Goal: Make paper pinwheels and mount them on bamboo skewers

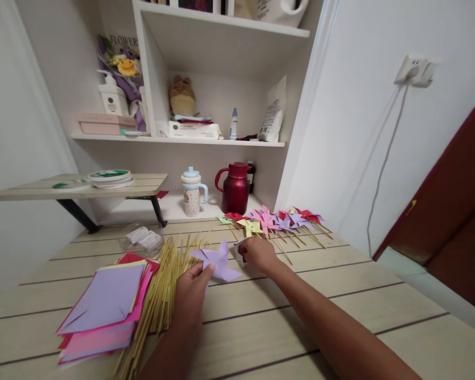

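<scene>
head view, left hand (192, 289) pinching one purple pinwheel (217, 260), right hand (258, 254) closed on one small white box (239, 251)

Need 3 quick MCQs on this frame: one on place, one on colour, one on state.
1. Where do the bamboo sticks lie?
A. right of the paper stack
B. on the shelf
C. inside the jug

2. What colour is the pinwheel in the left hand?
A. green
B. purple
C. black

3. How does the right hand stand?
A. flat and empty
B. out of view
C. closed on a small white thing

A: the sticks touch the stack's right edge.
B: its folds are lilac.
C: the fingers curl round it.
</scene>
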A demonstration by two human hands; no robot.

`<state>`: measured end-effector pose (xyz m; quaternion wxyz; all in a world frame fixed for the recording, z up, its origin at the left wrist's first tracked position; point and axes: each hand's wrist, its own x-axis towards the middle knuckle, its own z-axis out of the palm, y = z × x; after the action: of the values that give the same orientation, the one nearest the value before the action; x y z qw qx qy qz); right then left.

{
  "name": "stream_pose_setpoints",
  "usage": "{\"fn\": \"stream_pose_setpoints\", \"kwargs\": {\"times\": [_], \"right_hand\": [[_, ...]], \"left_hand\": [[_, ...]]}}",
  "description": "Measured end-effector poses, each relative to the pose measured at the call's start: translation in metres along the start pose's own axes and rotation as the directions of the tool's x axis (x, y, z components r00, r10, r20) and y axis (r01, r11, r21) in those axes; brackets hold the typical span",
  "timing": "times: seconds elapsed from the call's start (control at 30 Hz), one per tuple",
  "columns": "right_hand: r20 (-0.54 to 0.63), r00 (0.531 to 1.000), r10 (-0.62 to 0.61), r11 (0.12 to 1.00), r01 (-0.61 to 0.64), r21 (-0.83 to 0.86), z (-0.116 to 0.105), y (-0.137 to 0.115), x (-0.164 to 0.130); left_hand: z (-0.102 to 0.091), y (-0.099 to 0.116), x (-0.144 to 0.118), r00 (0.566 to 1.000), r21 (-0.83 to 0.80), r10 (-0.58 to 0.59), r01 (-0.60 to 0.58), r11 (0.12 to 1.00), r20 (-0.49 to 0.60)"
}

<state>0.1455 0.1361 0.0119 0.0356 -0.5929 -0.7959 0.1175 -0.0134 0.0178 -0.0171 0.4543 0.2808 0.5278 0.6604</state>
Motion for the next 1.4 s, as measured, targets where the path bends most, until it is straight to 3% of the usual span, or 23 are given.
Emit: {"fn": "stream_pose_setpoints", "kwargs": {"times": [0.23,0.53,0.73,0.93,1.17,1.4], "right_hand": [[-0.039,0.999,0.028,0.974,-0.018,0.225,0.01,0.014,0.003],[-0.147,0.988,0.044,0.8,0.053,0.598,0.016,0.042,0.004],[-0.156,0.987,0.04,0.751,0.073,0.656,0.012,0.037,-0.003],[-0.107,0.993,-0.055,0.717,0.114,0.688,0.019,0.026,-0.028],[-0.05,0.99,-0.129,0.695,0.126,0.708,0.038,0.037,-0.042],[-0.041,0.981,-0.188,0.63,0.152,0.762,0.034,0.046,-0.043]], "left_hand": [[0.002,0.001,0.0,1.0,-0.01,-0.009,0.008,1.0,-0.016],[0.004,0.006,-0.005,1.0,0.014,-0.005,0.006,1.0,-0.013],[0.005,0.007,-0.005,1.0,0.031,0.008,-0.008,0.999,0.002],[0.003,0.005,-0.001,1.0,0.053,-0.016,0.014,0.998,0.026],[0.003,0.006,-0.004,0.999,0.072,-0.018,0.015,0.997,0.039],[0.003,0.008,-0.006,0.999,0.091,-0.006,0.003,0.996,0.034]]}}
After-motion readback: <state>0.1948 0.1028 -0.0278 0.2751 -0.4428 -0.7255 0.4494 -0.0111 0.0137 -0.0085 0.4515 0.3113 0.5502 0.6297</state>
